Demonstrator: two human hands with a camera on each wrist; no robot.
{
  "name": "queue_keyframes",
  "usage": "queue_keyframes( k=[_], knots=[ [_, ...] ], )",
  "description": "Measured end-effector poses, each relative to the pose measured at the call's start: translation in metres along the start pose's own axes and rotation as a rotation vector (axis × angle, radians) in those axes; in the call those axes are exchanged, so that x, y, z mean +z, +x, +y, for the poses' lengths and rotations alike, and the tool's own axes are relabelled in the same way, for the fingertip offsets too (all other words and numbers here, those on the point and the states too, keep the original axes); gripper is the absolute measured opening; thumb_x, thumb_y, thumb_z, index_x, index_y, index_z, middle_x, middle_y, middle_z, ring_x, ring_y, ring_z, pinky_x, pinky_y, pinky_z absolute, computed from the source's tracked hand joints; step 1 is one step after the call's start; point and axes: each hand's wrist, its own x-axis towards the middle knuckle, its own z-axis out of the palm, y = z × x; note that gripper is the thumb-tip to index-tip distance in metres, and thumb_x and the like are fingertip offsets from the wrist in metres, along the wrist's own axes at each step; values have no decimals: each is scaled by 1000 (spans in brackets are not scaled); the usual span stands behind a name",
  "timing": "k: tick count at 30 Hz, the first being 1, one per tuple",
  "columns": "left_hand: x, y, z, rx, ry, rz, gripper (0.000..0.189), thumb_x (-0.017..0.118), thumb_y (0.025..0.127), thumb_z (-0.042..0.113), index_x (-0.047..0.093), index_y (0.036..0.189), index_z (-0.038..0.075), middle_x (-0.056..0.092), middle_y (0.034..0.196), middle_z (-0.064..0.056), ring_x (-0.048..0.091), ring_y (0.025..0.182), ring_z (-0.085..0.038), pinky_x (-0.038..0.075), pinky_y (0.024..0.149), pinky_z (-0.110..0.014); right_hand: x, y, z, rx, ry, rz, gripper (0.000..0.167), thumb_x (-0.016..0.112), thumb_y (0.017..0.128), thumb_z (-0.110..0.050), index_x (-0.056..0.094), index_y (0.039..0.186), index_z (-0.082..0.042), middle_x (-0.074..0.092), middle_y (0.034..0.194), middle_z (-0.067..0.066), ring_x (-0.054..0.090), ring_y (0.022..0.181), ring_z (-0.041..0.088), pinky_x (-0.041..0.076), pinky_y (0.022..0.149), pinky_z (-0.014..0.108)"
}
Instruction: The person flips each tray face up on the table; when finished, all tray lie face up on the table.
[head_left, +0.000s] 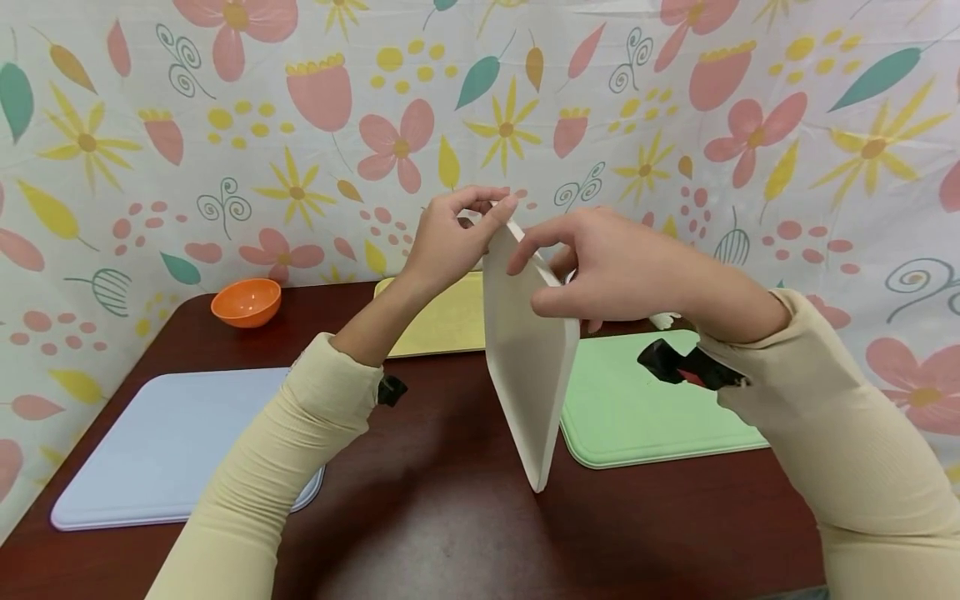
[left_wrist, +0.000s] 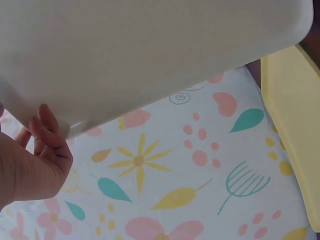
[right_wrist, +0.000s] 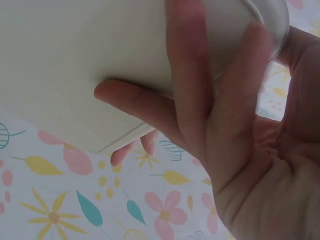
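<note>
A white rectangular board (head_left: pixel 528 358) stands on edge on the dark wooden table (head_left: pixel 450 517), its lower corner touching the tabletop. My left hand (head_left: pixel 457 237) pinches its top corner from the left. My right hand (head_left: pixel 600 267) grips its upper edge from the right, fingers spread over its face (right_wrist: pixel 210 100). The left wrist view shows the board's flat face (left_wrist: pixel 150 50) filling the top, with my left fingers (left_wrist: pixel 47 135) curled at its corner.
A pale blue board (head_left: pixel 172 442) lies at the left, a green board (head_left: pixel 645 408) at the right and a yellow board (head_left: pixel 442 321) at the back. An orange bowl (head_left: pixel 246 302) sits at the back left. A floral cloth (head_left: pixel 300 125) walls the table.
</note>
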Motion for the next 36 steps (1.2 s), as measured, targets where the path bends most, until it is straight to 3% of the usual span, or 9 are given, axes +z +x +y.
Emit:
queue_keyframes(
  k=[4,11,17,19,22,25,30,33,36],
  knots=[
    [1,0,-4,5,-40,-26,32,65,97,30,71,122,11,65,98,-3,56,61,-27,51,64,-29,-2,-1,2,-11,-22,5,36,54,80,-4,66,112,-14,57,54,5,62,47,22,48,52,33],
    [5,1,-6,43,-46,-70,32,64,98,27,69,126,11,62,98,-3,52,53,-22,54,65,-31,-7,-3,7,-26,-82,24,35,56,77,-3,67,108,-15,36,49,-1,41,42,15,38,48,28],
    [5,-7,-8,29,5,-84,40,65,97,27,62,135,11,65,111,-4,56,55,-22,54,64,-31,-11,-5,9,1,-86,17,34,59,78,-4,67,110,-14,42,50,1,52,44,21,43,50,30],
    [3,-16,-14,-9,38,-94,43,66,97,29,59,136,12,65,114,-5,58,61,-22,53,65,-31,-12,-6,10,28,-66,8,35,59,79,-5,67,112,-13,44,51,3,57,47,23,45,52,32],
    [2,-34,-32,-86,115,-105,42,68,95,31,60,132,12,67,117,-5,63,78,-19,52,71,-33,-13,-7,12,62,-34,5,37,57,80,-5,66,115,-11,48,53,6,61,51,26,49,56,35],
    [2,-59,-61,-223,204,-170,40,68,95,33,62,129,12,70,113,-5,65,94,-22,52,79,-37,-14,-7,15,82,-4,9,37,56,81,-4,66,116,-10,51,55,7,62,52,28,51,58,36],
    [5,-100,-102,-535,252,-404,53,67,95,37,54,137,9,66,123,-14,63,111,-27,53,85,-41,-15,-5,20,107,54,0,36,55,83,-2,65,117,-6,53,57,9,62,52,30,54,59,37],
    [5,-115,-113,-695,195,-515,60,67,94,41,48,141,9,64,124,-14,66,102,-27,55,76,-40,-16,-4,22,109,80,-3,36,56,83,-2,64,118,-5,55,59,9,62,53,30,55,59,38],
    [5,-122,-116,-778,140,-569,60,67,94,40,48,141,8,66,119,-11,68,93,-24,57,70,-38,-16,-4,24,110,101,4,36,56,84,-3,64,119,-4,52,58,7,63,55,30,55,59,38]
  ],
)
